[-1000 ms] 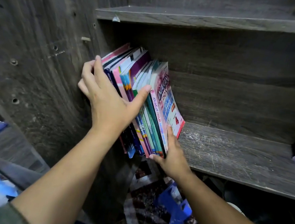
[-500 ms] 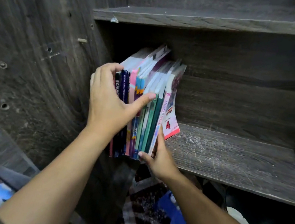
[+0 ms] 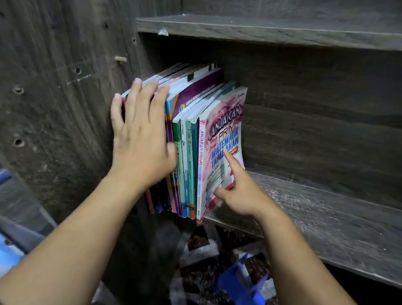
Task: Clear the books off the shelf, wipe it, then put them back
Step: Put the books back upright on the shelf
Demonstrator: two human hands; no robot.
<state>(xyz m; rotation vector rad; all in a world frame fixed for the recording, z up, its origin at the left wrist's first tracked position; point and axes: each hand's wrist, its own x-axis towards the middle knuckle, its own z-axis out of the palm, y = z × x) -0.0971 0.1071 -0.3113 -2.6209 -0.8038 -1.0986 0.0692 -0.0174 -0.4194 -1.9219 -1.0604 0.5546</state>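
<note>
- Now the books [image 3: 191,136] lean left against the side wall [image 3: 51,83], further back on the shelf [image 3: 326,218] than before.
- Left hand [image 3: 143,142] presses flat, fingers straight; right hand [image 3: 243,190] pokes the pink cover with one finger.
- Floppy books could slide down if both hands let go.

side panel [image 3: 51,83] — dark wood | floor mat [image 3: 204,279] — patterned | dim light

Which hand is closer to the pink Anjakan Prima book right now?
Right. The right hand touches the pink Anjakan Prima book, its index finger lying on the front cover. The left hand lies flat over the spines at the stack's other end, several books away.
</note>
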